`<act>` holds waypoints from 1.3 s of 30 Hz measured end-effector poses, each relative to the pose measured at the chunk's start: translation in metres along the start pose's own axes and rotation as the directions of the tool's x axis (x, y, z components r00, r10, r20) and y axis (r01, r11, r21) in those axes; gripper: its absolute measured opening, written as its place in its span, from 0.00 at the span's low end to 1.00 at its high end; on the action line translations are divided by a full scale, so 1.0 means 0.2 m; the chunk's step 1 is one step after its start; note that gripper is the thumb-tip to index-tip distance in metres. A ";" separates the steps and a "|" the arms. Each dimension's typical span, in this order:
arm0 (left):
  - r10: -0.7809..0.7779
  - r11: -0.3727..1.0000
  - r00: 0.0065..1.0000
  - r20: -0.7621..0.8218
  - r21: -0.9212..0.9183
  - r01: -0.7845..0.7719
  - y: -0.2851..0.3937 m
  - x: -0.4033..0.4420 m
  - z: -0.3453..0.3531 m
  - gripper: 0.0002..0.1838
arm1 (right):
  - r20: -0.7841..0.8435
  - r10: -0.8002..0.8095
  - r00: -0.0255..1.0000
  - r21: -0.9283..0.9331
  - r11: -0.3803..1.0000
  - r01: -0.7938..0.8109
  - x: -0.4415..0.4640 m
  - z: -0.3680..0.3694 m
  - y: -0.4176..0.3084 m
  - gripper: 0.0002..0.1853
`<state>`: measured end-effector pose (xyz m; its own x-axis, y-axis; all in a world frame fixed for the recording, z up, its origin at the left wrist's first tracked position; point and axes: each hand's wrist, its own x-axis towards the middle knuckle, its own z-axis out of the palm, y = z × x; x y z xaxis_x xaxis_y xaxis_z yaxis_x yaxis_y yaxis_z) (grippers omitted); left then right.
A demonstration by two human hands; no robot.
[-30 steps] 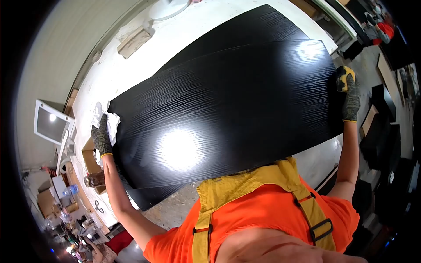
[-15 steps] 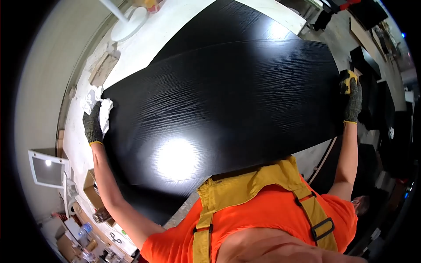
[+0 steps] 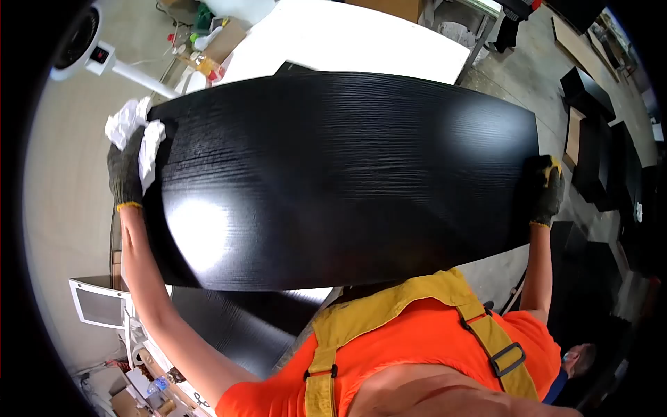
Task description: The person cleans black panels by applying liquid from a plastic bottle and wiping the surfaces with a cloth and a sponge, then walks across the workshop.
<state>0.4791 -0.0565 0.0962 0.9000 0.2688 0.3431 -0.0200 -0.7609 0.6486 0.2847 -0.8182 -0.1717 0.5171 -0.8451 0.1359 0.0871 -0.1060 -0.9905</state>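
Note:
A wide black panel (image 3: 347, 174) with a wood-grain surface is held between my two gloved hands, in front of my chest. My left hand (image 3: 126, 167) is closed on its left edge, with crumpled white paper (image 3: 149, 153) between the fingers. At the right edge my right hand (image 3: 549, 194) grips the panel together with a yellow and black sponge (image 3: 550, 167), which is partly hidden. A second black panel (image 3: 236, 326) lies beneath, showing at the lower left and as a small corner above.
A white table (image 3: 347, 35) extends behind the panel. A white lamp (image 3: 139, 76), bottles and a carton (image 3: 226, 42) are at the upper left. Black boxes (image 3: 590, 94) stand on the floor at right. Another person's head (image 3: 579, 358) shows at lower right.
The held panel has risen off the lower one and shifted, with its left end moving up and left. Both hands moved with it. The view has turned, and the wooden block is out of sight.

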 end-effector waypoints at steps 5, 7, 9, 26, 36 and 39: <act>0.126 0.990 0.989 0.076 0.058 -0.131 0.58 0.56 0.69 0.28 | 0.009 -0.055 0.998 -0.099 0.994 0.055 0.56 -0.01 0.32 0.20; 0.191 0.960 0.976 0.102 0.187 -0.207 0.87 0.70 0.97 0.33 | 0.015 0.144 0.989 0.082 0.986 -0.145 0.63 0.02 0.27 0.20; 0.267 0.912 0.950 0.165 0.276 -0.304 0.92 0.97 1.28 0.35 | -0.058 0.304 0.951 0.245 0.928 -0.282 0.71 0.00 0.31 0.20; 0.119 0.989 0.944 0.306 0.042 -0.139 0.75 1.03 3.31 0.37 | -0.262 0.240 0.935 -0.078 0.960 -0.269 0.83 -0.66 1.23 0.19; 0.031 0.922 0.991 -0.134 -0.378 -0.080 0.69 1.03 3.28 0.28 | -0.337 0.461 0.821 -0.259 0.793 -0.552 0.80 -0.45 1.03 0.25; -0.040 0.847 0.991 -0.126 -0.531 -0.033 0.84 1.13 3.04 0.16 | -0.383 0.535 0.753 -0.027 0.808 -0.589 0.76 -0.21 0.82 0.26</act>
<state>0.9444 -0.4824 -0.1314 0.8379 0.3716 0.3998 -0.2779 -0.3400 0.8984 0.3426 -0.9863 -0.3132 0.1094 -0.8937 -0.4352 -0.2574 0.3974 -0.8808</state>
